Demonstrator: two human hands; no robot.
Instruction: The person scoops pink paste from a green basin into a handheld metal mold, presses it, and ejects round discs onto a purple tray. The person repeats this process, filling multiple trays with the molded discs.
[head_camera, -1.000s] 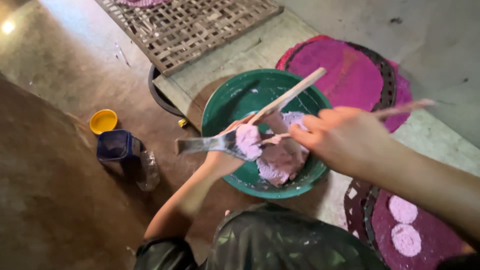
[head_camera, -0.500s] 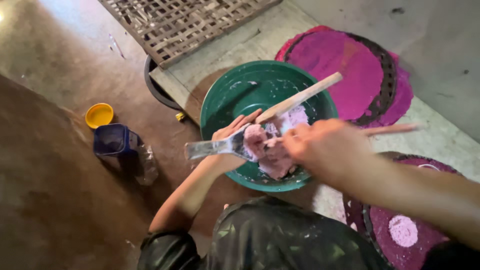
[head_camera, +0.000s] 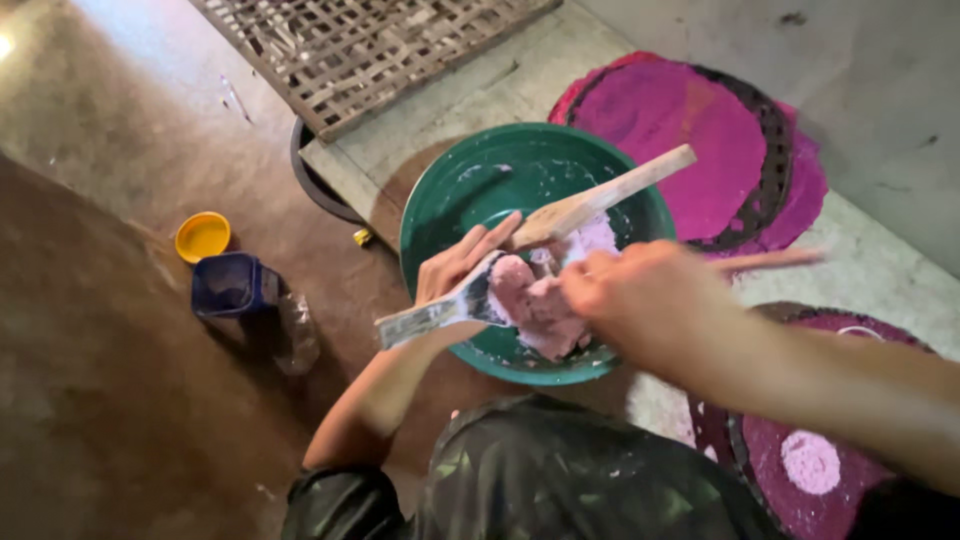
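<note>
Pink dough (head_camera: 540, 305) lies in a lump inside a green bowl (head_camera: 470, 190), at the side of the bowl nearest to the person. The left hand (head_camera: 455, 270) is closed around a metal scoop (head_camera: 440, 310) — its pale handle sticks out to the left, over the rim of the bowl, and its wide end touches the dough. The right hand (head_camera: 640, 295) is blurred; it is curled around a thin wooden stick (head_camera: 770, 262) that points to the right, and its fingers are just beside the dough, perhaps touching it, I cannot tell for sure. A wooden paddle (head_camera: 600, 200) leans in the bowl, with its blade near the dough and its handle out over the far rim. Behind the bowl lies a round tray (head_camera: 690, 130) covered with bright magenta colour, and another round tray (head_camera: 790, 470) with pale pink discs is at the lower right. On the brown floor to the left stand a small yellow cup (head_camera: 202, 236) and a blue container (head_camera: 228, 284), close together. A woven bamboo mat (head_camera: 350, 50) lies at the top — partly over a dark round rim.
</note>
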